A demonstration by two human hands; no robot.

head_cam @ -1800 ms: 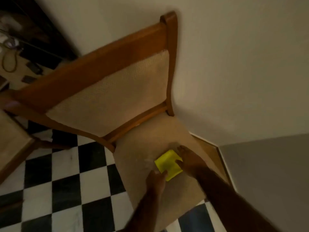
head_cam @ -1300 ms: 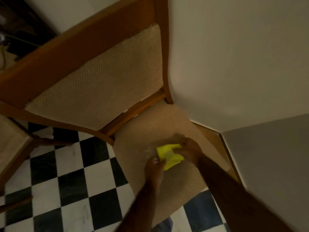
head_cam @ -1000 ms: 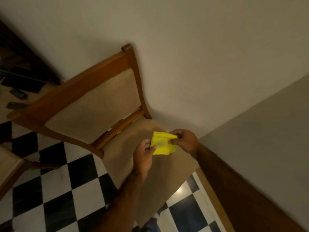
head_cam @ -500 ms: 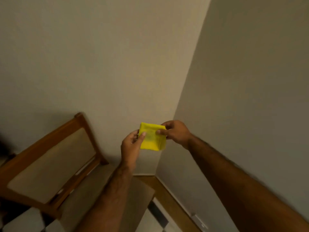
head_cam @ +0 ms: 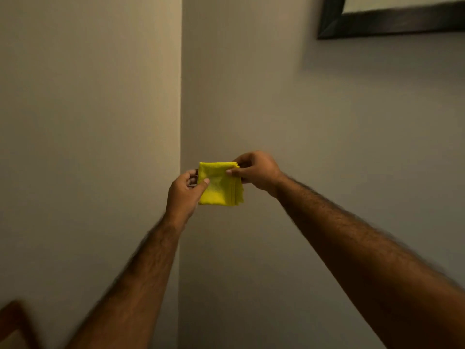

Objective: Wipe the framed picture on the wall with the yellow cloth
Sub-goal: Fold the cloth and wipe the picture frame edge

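The yellow cloth (head_cam: 221, 183), folded into a small square, hangs in the air in front of the wall corner. My left hand (head_cam: 185, 192) pinches its left edge and my right hand (head_cam: 256, 172) pinches its upper right corner. The framed picture (head_cam: 387, 20) has a dark frame and hangs on the right wall at the top right, well above and to the right of both hands. Only its lower left corner is in view.
Two plain walls meet in a vertical corner (head_cam: 180, 96) just behind the cloth. The wooden top of a chair back (head_cam: 15, 321) shows at the bottom left edge.
The cloth was lifted off the chair seat by both hands and raised in front of the wall. The view swung up from the floor and chair, and the picture frame came into sight.
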